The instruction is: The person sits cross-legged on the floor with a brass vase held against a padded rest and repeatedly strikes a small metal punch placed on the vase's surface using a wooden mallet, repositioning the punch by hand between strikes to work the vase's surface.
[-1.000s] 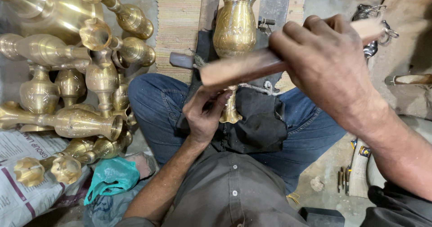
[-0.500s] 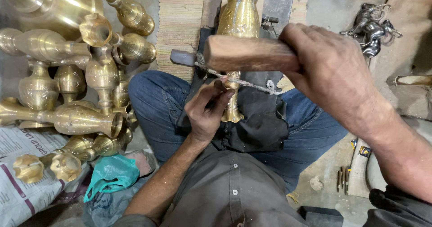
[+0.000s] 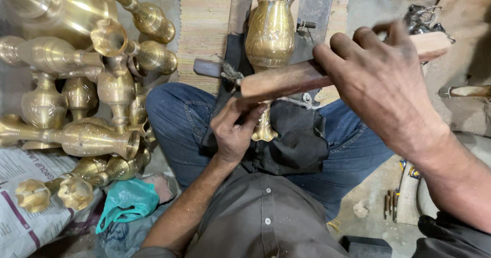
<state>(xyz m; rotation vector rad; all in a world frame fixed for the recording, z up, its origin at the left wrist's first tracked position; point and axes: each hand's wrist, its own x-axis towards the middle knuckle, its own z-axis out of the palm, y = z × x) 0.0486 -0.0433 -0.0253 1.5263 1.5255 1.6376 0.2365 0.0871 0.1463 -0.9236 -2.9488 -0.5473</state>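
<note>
Brass vase [image 3: 271, 30] lies across my lap on black cloth [image 3: 291, 140]. Left hand [image 3: 235, 132] pinches a thin tool at its stem; right hand [image 3: 381, 81] clenches wooden mallet [image 3: 286, 79]. I'd judge short, square taps best.

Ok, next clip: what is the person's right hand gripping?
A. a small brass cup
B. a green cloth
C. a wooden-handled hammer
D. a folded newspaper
C: the right hand is wrapped around the wooden handle of a hammer held across the engraved brass vase on the lap, while the left hand sits at the vase's stem.
</note>
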